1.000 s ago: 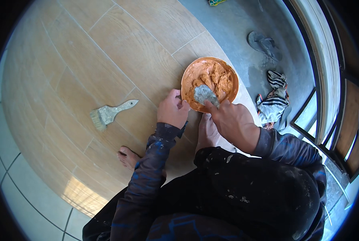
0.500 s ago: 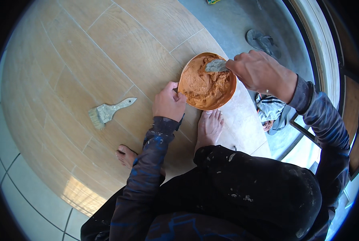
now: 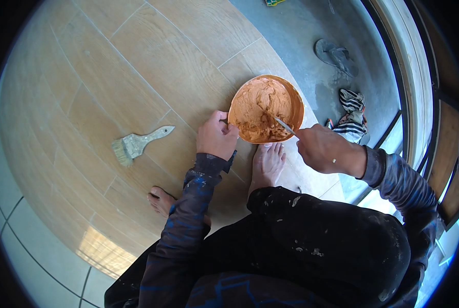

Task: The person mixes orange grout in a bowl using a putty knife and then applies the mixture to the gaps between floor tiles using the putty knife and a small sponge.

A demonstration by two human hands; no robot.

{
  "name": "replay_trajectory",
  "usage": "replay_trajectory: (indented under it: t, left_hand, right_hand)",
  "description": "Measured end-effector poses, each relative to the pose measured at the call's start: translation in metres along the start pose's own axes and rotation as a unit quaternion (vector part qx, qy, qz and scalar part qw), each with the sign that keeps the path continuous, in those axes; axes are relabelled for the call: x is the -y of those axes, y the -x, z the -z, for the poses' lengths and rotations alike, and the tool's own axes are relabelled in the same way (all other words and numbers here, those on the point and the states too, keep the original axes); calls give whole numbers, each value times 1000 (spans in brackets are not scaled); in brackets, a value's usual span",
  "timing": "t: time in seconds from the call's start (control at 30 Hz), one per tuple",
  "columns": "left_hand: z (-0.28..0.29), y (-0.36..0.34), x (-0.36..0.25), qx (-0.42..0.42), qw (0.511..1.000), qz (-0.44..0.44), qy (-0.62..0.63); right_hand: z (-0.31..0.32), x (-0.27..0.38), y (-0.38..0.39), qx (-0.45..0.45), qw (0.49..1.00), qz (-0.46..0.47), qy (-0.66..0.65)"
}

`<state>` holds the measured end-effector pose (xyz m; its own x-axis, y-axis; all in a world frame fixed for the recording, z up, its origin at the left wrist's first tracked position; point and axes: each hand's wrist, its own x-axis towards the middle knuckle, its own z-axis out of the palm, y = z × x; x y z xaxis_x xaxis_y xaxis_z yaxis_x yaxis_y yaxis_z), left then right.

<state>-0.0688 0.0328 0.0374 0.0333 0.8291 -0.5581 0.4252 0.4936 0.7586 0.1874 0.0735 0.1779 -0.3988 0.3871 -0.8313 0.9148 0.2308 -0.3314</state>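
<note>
A round bowl (image 3: 232,110) holds thick orange paste (image 3: 257,100), lumpy and swirled on top. My left hand (image 3: 217,136) pinches the bowl's left rim between thumb and fingers. In my right hand (image 3: 328,151), closed at the bowl's lower right, is a putty knife (image 3: 285,124); its handle is hidden in my fist. The blade now shows edge-on, a narrow strip with its tip in the paste. The bowl is just beyond the toes of my right foot (image 3: 268,165).
A paint brush (image 3: 137,142) with pale, crusted bristles lies on the wood-look tiles (image 3: 167,56) at left. Past the tiled edge, a dark flip-flop (image 3: 336,56) and a striped cloth (image 3: 351,118) lie on the grey floor (image 3: 304,25). A dark-framed door track runs along the right.
My right hand has swung toward me from the bowl's upper right to its lower right. The putty knife has turned from flat to edge-on, and the paste is reshaped. The bowl has shifted slightly.
</note>
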Motion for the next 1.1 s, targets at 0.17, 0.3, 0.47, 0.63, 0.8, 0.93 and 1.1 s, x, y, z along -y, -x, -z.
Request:
replay_trajectory:
  t: [0.17,0.3,0.47,0.63,0.8,0.93,1.1]
  left_hand:
    - [-1,0,4,13,990,19,137]
    - [0,1,-3,25,979,79,185]
    - [-4,-5,-6,-1,992,43,117]
    - [-4,-20,-14,-27,988,46,143]
    - [-4,-28,-20,-32,982,53,176]
    - [-3,-32,-21,-36,982,52,176]
    - [-3,-36,-19,-35,979,56,190]
  right_hand:
    - [-31,4,5,-196,973,54,-107]
    - [-62,-4,16,-232,971,51,16]
    - [-103,-45,2,-309,941,114,81]
    - [-107,-58,-6,-327,934,129,59]
    - [-114,-72,6,-335,933,122,56]
    - [-114,-89,18,-307,942,108,80]
    - [-115,-118,38,-302,940,102,120]
